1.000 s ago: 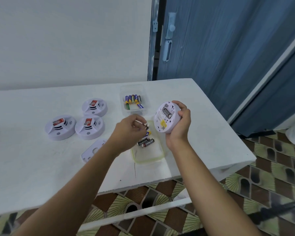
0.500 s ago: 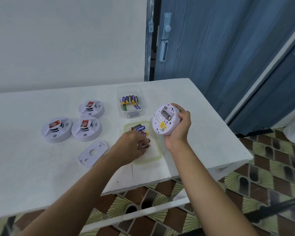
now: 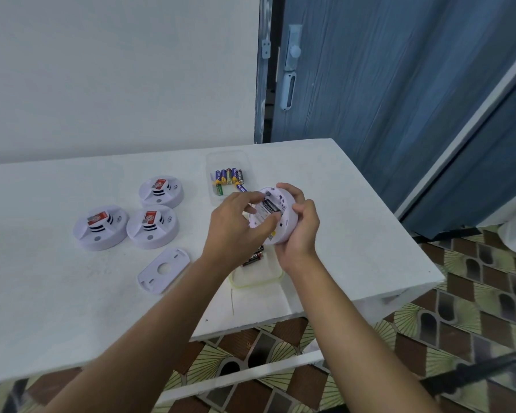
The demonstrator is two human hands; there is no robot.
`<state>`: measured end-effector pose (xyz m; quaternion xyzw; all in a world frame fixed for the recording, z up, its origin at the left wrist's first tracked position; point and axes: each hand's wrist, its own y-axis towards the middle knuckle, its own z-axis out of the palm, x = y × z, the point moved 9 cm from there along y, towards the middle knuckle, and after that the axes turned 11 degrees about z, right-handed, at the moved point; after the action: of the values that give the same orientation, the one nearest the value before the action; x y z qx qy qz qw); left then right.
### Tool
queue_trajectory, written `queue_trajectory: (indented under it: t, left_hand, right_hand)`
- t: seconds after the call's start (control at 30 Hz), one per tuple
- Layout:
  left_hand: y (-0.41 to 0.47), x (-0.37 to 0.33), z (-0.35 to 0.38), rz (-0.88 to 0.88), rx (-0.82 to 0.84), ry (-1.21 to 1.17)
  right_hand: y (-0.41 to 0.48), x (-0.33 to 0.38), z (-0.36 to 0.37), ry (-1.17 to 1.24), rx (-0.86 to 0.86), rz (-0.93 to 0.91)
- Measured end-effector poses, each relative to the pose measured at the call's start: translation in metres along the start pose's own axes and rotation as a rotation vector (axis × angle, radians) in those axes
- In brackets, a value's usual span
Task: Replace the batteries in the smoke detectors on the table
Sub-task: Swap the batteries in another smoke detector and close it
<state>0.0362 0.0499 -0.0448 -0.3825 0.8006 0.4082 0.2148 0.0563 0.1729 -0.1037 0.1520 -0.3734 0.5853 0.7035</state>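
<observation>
My right hand [image 3: 300,234] grips a round white smoke detector [image 3: 289,223] above the table, its back turned toward me. A black battery [image 3: 268,207] lies in its open compartment. My left hand [image 3: 236,225] is at that compartment, index finger above the battery and thumb below it, pinching it. Three more white smoke detectors [image 3: 102,231] [image 3: 152,231] [image 3: 161,193] lie face down on the left, each with a red battery showing. A clear box [image 3: 215,162] behind my hands holds several fresh batteries [image 3: 228,176].
A shallow tray with a yellow-green rim [image 3: 251,286] lies under my hands with black used batteries [image 3: 253,257] in it. A white mounting plate [image 3: 163,269] rests left of it. The white table [image 3: 355,234] ends close on the right; a blue door stands behind.
My left hand dropped a battery into the tray, then rose to the detector's compartment. My right hand has kept hold of the detector.
</observation>
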Motion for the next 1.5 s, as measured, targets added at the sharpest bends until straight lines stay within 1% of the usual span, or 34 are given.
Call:
queue_trajectory:
  t: [0.17,0.33,0.4,0.47,0.57,0.7,0.8,0.9,0.97,1.17,1.3,1.4,1.5]
  left_hand:
    - [-0.001,0.004,0.001,-0.087,-0.029,-0.062]
    - [0.003,0.010,0.002,-0.170,0.043,-0.160]
    - [0.005,0.011,0.002,-0.173,0.063,-0.142]
    - [0.007,0.008,-0.002,-0.136,0.072,-0.052]
    - [0.009,-0.006,-0.004,-0.004,0.072,0.097]
    - [0.009,-0.017,-0.002,0.128,0.071,0.201]
    - [0.010,-0.023,-0.003,0.187,0.023,0.251]
    - [0.013,-0.021,-0.008,0.165,-0.018,0.209]
    - [0.018,-0.020,-0.011,0.156,-0.001,0.163]
    - [0.019,-0.023,0.004,0.261,0.072,0.208]
    - [0.013,-0.028,0.011,0.358,0.101,0.134]
    - [0.011,-0.023,0.014,0.351,0.167,0.049]
    - [0.013,-0.019,0.010,0.305,0.167,-0.022]
  right_hand:
    - [-0.001,0.005,0.005,-0.055,0.015,-0.044]
    - [-0.001,0.004,0.007,-0.098,0.027,-0.042]
    - [-0.001,0.003,0.007,-0.111,0.024,-0.033]
    - [0.000,0.001,0.006,-0.137,-0.003,-0.032]
    - [0.001,-0.001,0.004,-0.145,-0.055,-0.035]
    - [0.001,-0.002,0.006,-0.162,-0.076,-0.018]
    - [0.002,-0.002,0.005,-0.188,-0.100,-0.007]
    - [0.002,-0.003,-0.001,-0.187,-0.123,-0.002]
    - [-0.001,-0.006,-0.001,-0.152,-0.111,0.009]
    - [-0.001,-0.010,-0.001,-0.115,-0.197,0.036]
    - [-0.001,-0.011,0.001,-0.032,-0.170,0.126]
    - [-0.001,-0.007,0.002,0.017,-0.130,0.167]
    - [0.000,-0.003,0.000,0.060,-0.115,0.153]
